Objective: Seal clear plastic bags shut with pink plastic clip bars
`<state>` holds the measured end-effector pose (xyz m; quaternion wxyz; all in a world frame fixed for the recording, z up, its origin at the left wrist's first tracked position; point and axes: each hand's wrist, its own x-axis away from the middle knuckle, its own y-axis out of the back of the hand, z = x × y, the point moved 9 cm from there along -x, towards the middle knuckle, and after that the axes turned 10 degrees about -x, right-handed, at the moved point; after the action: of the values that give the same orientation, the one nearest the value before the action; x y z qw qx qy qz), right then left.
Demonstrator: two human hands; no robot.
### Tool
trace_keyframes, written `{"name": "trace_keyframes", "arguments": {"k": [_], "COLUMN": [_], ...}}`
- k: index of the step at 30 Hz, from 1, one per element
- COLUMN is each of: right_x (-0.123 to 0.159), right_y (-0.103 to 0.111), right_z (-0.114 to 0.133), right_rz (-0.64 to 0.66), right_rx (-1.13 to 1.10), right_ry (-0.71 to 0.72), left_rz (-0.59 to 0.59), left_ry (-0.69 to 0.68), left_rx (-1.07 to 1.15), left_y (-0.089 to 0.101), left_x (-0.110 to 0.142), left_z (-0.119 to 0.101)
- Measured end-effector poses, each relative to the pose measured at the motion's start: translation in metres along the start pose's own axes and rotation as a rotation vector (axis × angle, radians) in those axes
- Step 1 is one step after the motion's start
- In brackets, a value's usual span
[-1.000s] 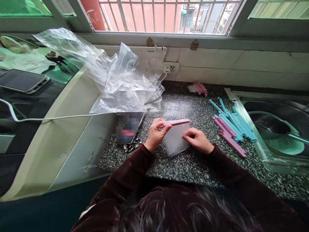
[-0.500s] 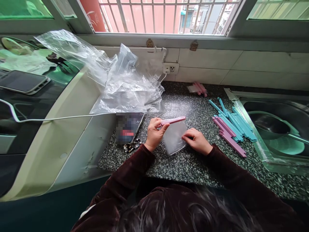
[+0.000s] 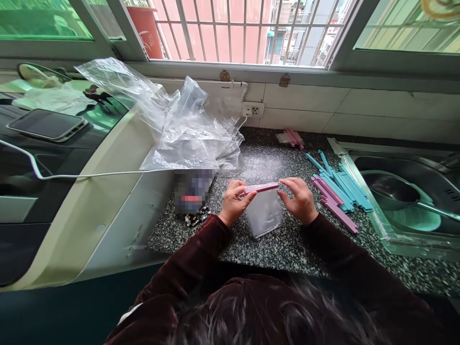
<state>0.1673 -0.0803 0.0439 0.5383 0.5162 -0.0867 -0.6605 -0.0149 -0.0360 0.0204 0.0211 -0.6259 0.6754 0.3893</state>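
Observation:
My left hand [image 3: 234,202] pinches the left end of a pink bag clip [image 3: 264,187] between thumb and fingers. A small clear plastic bag [image 3: 265,214] hangs below the clip, over the speckled countertop [image 3: 230,249]. Just off the clip's right end is my right hand [image 3: 299,199], its thumb and index finger apart with nothing visibly held between them. Whether a fingertip brushes the clip, I cannot tell. To the right lie several loose teal clips [image 3: 347,184] and pink clips [image 3: 339,213]. More pink clips [image 3: 295,138] rest near the wall.
Crumpled clear plastic bags [image 3: 194,134] are heaped at the back left. Below them lies a phone [image 3: 192,191] with a beaded strap [image 3: 197,216]. A white cable [image 3: 100,174] crosses the appliance [image 3: 108,143] on the left. At right is a sink [image 3: 381,235] holding a pan [image 3: 388,189].
My right hand has let go of the bag's right side and moved up to the clip's right end, fingers spreading. My left hand still grips the clip. The camera view has shifted slightly.

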Motion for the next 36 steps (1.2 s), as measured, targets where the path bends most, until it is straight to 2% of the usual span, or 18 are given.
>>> {"name": "trace_keyframes", "arguments": {"k": [5,8,11,14,18,25,31,36], "right_x": [0.003,0.004,0.000,-0.009,-0.022,-0.046,-0.064,-0.084], "right_y": [-0.007,-0.008,-0.007,-0.002,0.006,0.017,0.019,0.017], "right_z": [0.014,0.016,0.010,-0.002,-0.024,-0.072,-0.116,-0.142], "right_rz": [0.111,0.138,0.150,0.130,0.093,0.121,0.187,0.191], "right_rx": [0.147,0.204,0.250,0.317,0.419,0.536,0.624,0.605], "right_ry": [0.174,0.225,0.205,0.156,0.064,-0.149,-0.442,-0.563], "left_rz": [0.086,0.107,0.168,0.315,0.384,0.361,0.201,-0.006], "left_ry": [0.009,0.087,0.214,0.339,0.387,0.578,0.591,0.558], "left_rx": [0.120,0.212,0.304,0.388,0.420,0.372,0.348,0.312], "left_y": [-0.009,-0.016,-0.032,-0.059,-0.083,-0.110,-0.123,-0.134], "left_x": [0.004,0.003,-0.003,-0.013,-0.032,-0.058,-0.091,-0.106], "left_z": [-0.005,0.000,0.009,0.015,0.016,0.037,0.047,0.054]}}
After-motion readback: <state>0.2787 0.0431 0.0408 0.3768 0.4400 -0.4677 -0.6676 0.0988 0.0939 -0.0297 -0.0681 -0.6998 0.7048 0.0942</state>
